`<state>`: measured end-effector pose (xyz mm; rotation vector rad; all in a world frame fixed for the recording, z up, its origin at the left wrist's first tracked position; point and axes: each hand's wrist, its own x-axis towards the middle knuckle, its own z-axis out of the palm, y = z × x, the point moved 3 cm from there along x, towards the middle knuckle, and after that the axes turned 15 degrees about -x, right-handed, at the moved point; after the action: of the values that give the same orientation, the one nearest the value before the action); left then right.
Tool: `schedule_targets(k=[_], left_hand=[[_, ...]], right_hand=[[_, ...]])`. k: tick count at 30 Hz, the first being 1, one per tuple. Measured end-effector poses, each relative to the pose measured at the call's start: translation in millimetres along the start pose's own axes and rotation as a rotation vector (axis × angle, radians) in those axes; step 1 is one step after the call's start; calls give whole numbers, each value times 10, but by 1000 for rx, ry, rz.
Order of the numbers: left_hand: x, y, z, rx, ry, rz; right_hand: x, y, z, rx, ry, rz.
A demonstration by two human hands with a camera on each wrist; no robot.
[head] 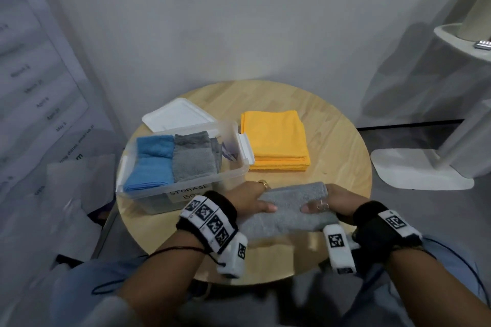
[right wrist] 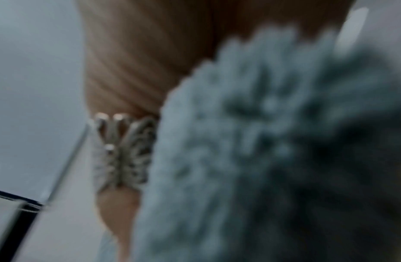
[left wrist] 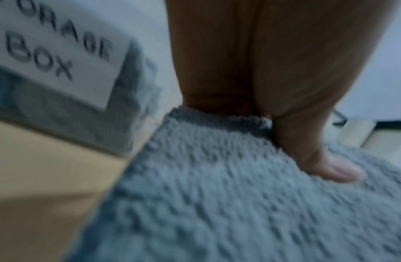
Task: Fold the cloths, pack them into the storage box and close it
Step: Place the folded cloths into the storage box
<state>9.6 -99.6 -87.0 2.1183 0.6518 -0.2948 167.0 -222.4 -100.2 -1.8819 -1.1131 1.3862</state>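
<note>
Two hands hold one folded grey cloth between them just above the near edge of the round wooden counter. The left hand grips the cloth's left end, its thumb lying flat on top and its fingers curled around the far edge. The right hand grips the right end the same way, its ringed thumb on top; the right wrist view shows the pile pressed close against that thumb. The cloth sits just to the right of the clear storage box, which stands open and holds a folded blue cloth beside a folded grey one. Its white lid lies behind it. A folded yellow cloth rests on the counter to the box's right.
</note>
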Motion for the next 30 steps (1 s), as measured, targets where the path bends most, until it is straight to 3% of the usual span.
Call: schedule_targets(k=[3,7,11,15,17,21,27,30], left_hand=[[-309,127,-681,163,56,86],[-506,72,-1548,386,374,179],[-658,-107,-1994,228,535,252],[-700,-508,-2211,144,700,268],[-630,-751,-2205,145,677,238],[-429,-1113,-2061,361,368,-16],[-361,-1290,-1991,415,144,-240],[-395,-1269,-2024,272,124,-297]], right_hand=[[-37,-696,-55,-55,97,-226],[123,-1635,165,-320,270,-504],[326,-2262,549,-799,385,-675],[579,-2489,788,-1009,344,-716],[794,-2467,957,-1087,234,-691],[1194,-2182,1268,-1330,-7,-471],[1243,-2021,1322,-1070,-256,-397],[1296,-2067,1221,-893,-191,-419]])
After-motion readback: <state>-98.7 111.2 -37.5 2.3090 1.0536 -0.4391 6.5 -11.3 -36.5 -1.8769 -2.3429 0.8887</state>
